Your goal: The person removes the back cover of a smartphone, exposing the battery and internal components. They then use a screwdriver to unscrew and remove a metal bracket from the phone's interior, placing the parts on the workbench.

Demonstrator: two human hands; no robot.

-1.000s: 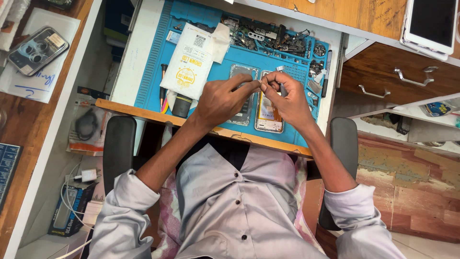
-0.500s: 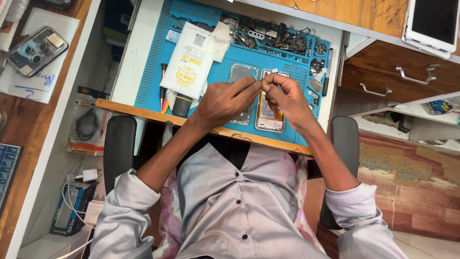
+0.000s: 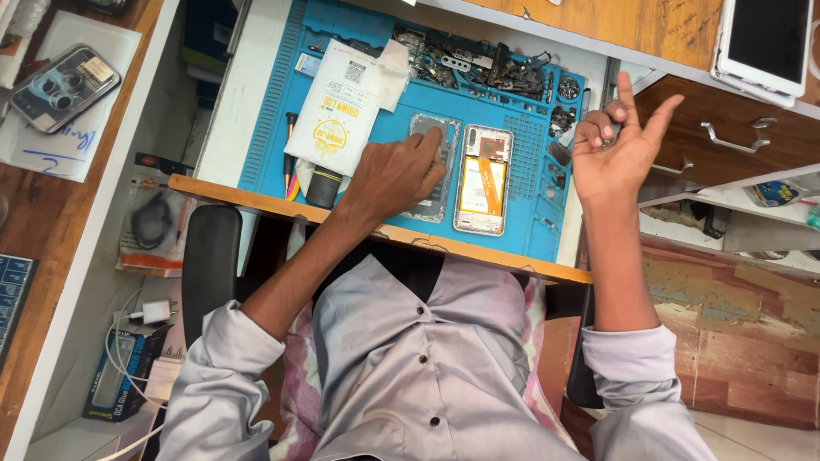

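— What is the left hand [image 3: 395,175] doing?

— It is lying palm-down on the blue mat [image 3: 265,128], fingers curled together, with the fingertips pressing on the grey back cover [image 3: 431,141]. It may be pinching something small against the cover, but the knuckles are hiding that.

— And the cover itself?

— It is lying flat near the middle of the mat, just beside the opened phone [image 3: 483,181], which is showing its orange and yellow insides.

— The right hand [image 3: 617,154]?

— It is hanging in the air over the mat's right edge, well apart from the phone. The palm is facing up, the index finger and thumb are sticking out spread, and the other fingers are curling in. It is holding nothing I can make out.

— What is sitting around them?

— A white packet [image 3: 342,111] is lying to the left of the cover, loose dark parts [image 3: 478,64] are crowding the mat's far edge, a tablet [image 3: 763,43] is resting on the wooden top at far right, and another phone [image 3: 64,85] is lying on the left desk.
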